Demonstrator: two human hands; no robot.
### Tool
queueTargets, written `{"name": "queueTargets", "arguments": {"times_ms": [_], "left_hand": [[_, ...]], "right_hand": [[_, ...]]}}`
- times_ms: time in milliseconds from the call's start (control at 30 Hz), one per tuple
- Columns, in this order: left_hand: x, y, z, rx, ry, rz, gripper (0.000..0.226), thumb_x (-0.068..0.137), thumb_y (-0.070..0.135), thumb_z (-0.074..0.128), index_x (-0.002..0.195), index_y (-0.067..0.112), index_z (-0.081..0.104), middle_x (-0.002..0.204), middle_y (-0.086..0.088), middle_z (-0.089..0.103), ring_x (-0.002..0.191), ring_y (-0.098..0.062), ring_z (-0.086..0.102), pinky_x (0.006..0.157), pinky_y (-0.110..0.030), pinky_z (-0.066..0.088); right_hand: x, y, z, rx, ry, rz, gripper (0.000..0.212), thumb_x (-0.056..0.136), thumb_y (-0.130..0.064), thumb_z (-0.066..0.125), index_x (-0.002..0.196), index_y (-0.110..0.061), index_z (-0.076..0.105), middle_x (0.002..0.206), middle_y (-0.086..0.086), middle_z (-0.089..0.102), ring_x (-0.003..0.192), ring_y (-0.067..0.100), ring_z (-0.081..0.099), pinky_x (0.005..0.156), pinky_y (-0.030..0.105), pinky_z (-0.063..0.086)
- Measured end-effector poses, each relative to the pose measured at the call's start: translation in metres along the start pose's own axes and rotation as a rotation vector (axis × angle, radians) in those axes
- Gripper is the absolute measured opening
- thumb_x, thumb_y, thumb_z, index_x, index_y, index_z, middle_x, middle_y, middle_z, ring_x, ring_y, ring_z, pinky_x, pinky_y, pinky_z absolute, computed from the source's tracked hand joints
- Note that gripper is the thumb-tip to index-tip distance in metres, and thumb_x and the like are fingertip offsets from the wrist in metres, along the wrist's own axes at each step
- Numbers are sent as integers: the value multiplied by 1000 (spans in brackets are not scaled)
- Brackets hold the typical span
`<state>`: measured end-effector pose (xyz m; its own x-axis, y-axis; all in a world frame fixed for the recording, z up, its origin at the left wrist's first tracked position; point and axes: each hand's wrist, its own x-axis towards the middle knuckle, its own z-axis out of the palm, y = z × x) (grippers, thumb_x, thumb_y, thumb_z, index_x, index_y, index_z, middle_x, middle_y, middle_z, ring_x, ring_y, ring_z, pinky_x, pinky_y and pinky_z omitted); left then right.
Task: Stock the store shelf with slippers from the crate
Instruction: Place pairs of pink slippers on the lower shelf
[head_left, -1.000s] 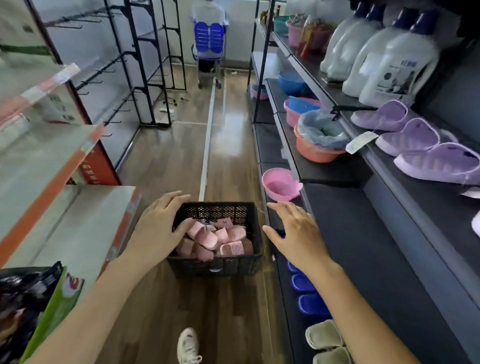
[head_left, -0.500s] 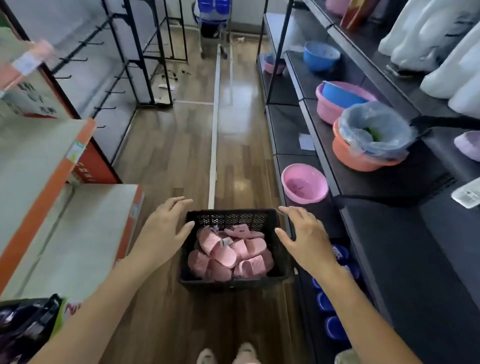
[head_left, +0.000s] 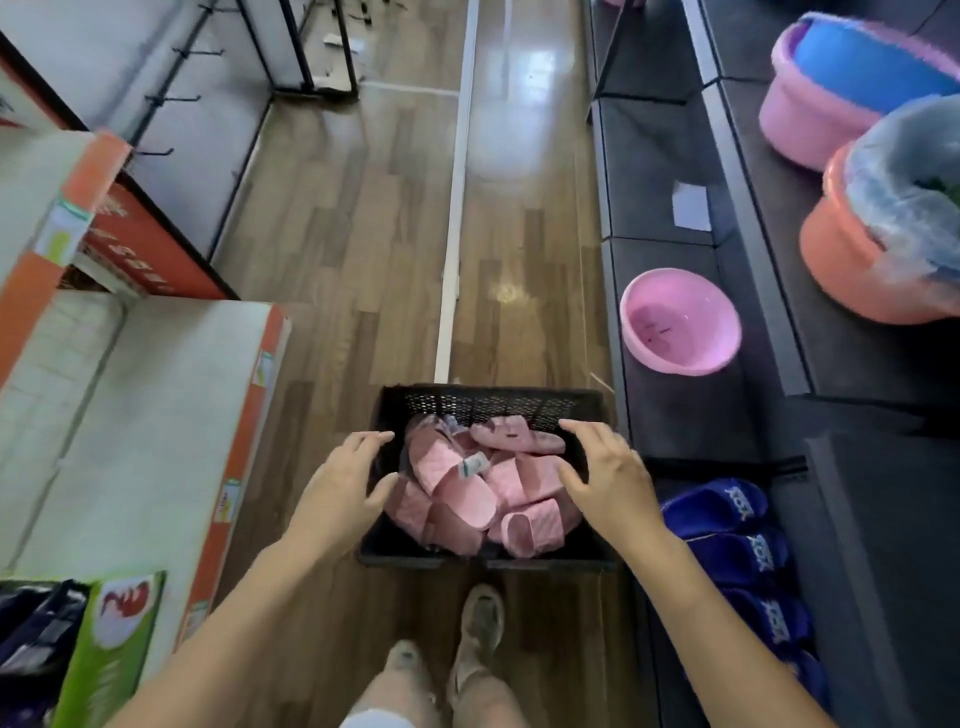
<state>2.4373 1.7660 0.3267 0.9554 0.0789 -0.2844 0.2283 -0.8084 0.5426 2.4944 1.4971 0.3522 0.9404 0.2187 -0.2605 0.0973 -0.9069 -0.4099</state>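
Both hands are sitting closer in on the crate than half a second ago, and the view has tipped down, so the person's shoes (head_left: 480, 629) are now showing at the bottom edge.

At the lower left of the frame a green package (head_left: 109, 649) is lying on a white shelf (head_left: 156, 415) with an orange edge. A wooden floor (head_left: 363, 208) is running up the middle, with a white strip (head_left: 457, 182) along it.

The left hand (head_left: 345, 488) is reaching over the left rim of the black crate (head_left: 488, 402). Its fingers are straight and its thumb is spread apart from them, gripping nothing. Whether it is touching the rim is not clear.

The crate is standing on the floor at lower centre, just ahead of the shoes. Pink slippers (head_left: 467, 488) are lying piled inside it, one with a small tag showing.

The right hand (head_left: 610, 478) is hanging over the crate's right rim with its fingers spread and lightly bent, holding nothing.

Just beside the crate, blue slippers (head_left: 717, 509) are lying in a row at the foot of the dark shelf (head_left: 675, 156) on the right. A small pink basin (head_left: 680, 319) is sitting on that shelf above them, with a paper slip (head_left: 692, 207) farther up.

At the right edge an orange basin (head_left: 841, 260) is holding a plastic bag (head_left: 909, 192). Behind it, in the upper right corner, a large pink basin (head_left: 800, 114) is carrying a blue basin (head_left: 862, 67).
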Motion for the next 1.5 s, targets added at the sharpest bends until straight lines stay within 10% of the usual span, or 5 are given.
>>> {"name": "queueTargets", "arguments": {"times_ms": [500,733,967,1200,1500], "left_hand": [[78,-187,227,-209,-207,-333,49,92,22,53,138,20,36,138,1,42,126,-15,41,98,-27,35],[103,-223,286,-298,-210,-334,48,92,24,52,138,21,36,136,6,41,122,-11,43,90,-18,33],[95,-233,303,-323,-227,-344,46,93,25,50,137,22,35,137,6,39,125,-11,41,95,-22,35],[94,-231,306,-348,-223,-358,46,93,24,50,137,23,35,138,7,38,125,-9,40,93,-18,32],[101,-189,284,-741,-118,-315,50,89,35,56,131,44,31,136,15,37,110,13,43,85,-4,34]], "right_hand": [[112,68,288,49,-268,75,45,88,-21,56,132,-18,45,133,3,48,119,22,47,96,32,40],[170,64,385,-127,-286,-151,68,83,-6,53,145,-23,29,153,8,23,140,28,23,113,41,19],[204,59,401,-278,-525,-227,90,76,-34,70,147,-35,15,157,4,2,138,26,20,106,41,31],[202,65,394,-218,-300,-208,65,87,2,38,142,-34,34,139,4,41,109,30,54,80,37,45],[170,92,335,251,21,-51,58,82,6,56,133,-24,50,129,-7,55,115,1,47,84,8,38]]}}
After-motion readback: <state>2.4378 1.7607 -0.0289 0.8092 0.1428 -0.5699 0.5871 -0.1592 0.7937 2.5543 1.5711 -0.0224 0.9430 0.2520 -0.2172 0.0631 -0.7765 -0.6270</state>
